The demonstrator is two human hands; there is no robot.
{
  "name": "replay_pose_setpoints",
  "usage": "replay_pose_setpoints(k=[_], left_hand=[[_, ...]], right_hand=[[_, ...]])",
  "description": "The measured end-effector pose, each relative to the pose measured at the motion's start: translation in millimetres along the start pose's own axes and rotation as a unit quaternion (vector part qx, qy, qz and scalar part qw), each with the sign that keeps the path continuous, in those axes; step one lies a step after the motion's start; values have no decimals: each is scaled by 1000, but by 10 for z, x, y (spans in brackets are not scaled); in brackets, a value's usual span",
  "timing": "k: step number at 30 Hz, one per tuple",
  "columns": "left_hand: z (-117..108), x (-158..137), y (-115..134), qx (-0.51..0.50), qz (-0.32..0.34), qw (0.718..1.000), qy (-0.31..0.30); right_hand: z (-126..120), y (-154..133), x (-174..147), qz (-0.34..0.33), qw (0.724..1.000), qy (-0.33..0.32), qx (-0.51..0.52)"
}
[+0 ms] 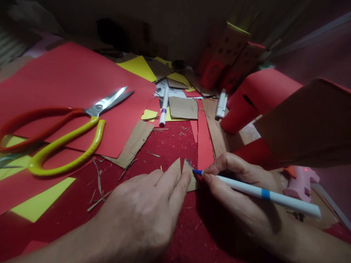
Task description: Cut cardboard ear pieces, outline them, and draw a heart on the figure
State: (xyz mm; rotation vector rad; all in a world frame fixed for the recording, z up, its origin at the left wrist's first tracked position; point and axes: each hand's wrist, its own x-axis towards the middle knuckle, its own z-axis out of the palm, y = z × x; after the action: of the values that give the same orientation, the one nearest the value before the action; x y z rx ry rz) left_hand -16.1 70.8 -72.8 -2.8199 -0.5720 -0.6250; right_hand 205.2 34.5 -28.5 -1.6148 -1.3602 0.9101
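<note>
My right hand [241, 186] grips a white marker [244, 188] with a blue band, its blue tip touching the right edge of a small cardboard piece [193, 185]. Two pointed tips rise from the cardboard, and a dark blue line runs along the right one. My left hand [149, 204] lies flat over the cardboard, fingers stretched out and pressing it to the red surface [175, 146]. Its fingers hide much of the piece, so I cannot tell whether the two tips belong to one piece.
Scissors [99, 107] with red and yellow handles lie open on red paper [68, 76] at left. Ahead are a purple-banded marker [164, 106], a cardboard square [183, 108] and scraps. At right stand red paper shapes [246, 98] and a pink glue gun [301, 182].
</note>
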Motion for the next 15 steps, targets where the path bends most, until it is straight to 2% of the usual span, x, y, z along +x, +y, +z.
replay_pose_setpoints(k=[6, 11, 14, 15], left_hand=[[6, 28, 2, -1, -7, 1000, 4], [6, 29, 2, -2, -10, 1000, 1], [4, 15, -8, -1, -9, 1000, 2], [1, 10, -10, 0, -9, 1000, 1]], right_hand=[[-6, 36, -30, -7, 1000, 19, -7], [1, 22, -4, 7, 1000, 7, 9], [-12, 3, 33, 28, 999, -35, 29], [-16, -1, 38, 34, 996, -72, 35]])
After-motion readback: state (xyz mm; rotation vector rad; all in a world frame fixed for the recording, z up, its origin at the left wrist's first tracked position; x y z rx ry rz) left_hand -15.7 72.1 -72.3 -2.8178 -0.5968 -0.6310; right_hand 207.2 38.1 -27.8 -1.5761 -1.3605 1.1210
